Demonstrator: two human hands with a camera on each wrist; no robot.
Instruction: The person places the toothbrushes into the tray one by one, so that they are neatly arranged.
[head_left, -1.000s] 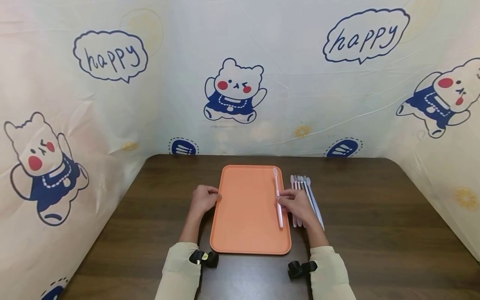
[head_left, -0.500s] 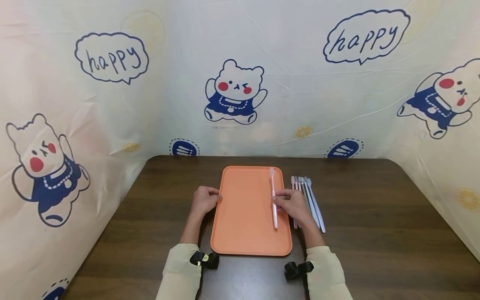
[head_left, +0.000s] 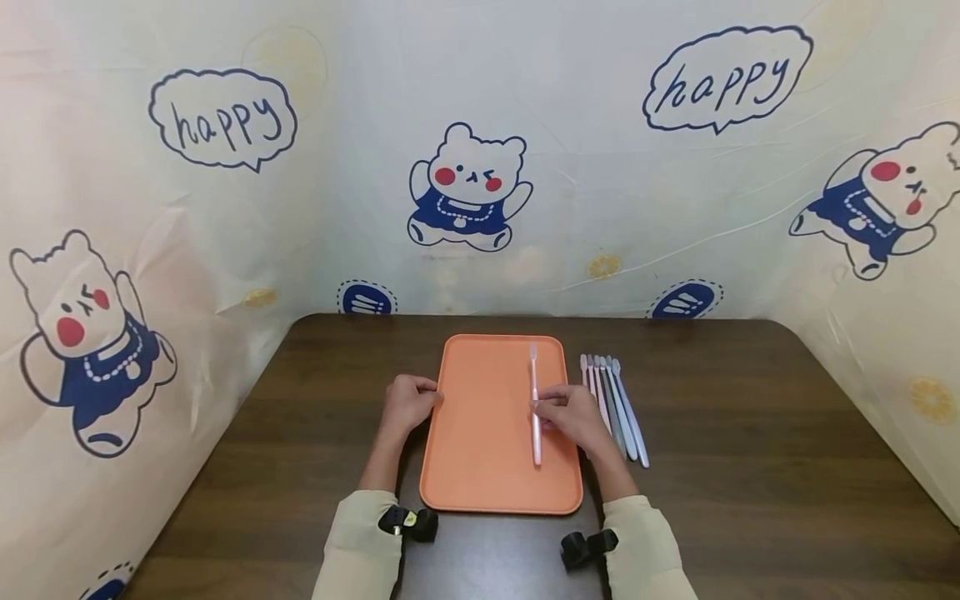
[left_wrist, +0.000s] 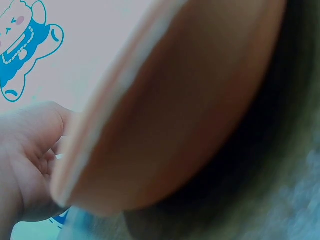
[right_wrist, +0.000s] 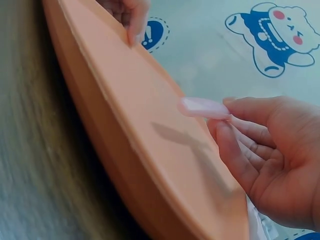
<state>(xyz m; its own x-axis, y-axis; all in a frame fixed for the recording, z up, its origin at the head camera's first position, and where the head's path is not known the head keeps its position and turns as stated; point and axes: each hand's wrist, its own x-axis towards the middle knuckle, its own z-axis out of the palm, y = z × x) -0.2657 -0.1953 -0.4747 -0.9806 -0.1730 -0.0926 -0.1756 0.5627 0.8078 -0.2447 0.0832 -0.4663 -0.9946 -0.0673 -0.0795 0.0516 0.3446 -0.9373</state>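
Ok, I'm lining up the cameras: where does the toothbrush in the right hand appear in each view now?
Head: the toothbrush is right of centre, over the right half of the orange tray.
Left wrist: not in it.
Right wrist: slightly right of centre, pinched by the right hand.
Shared landmark: the orange tray, in all three.
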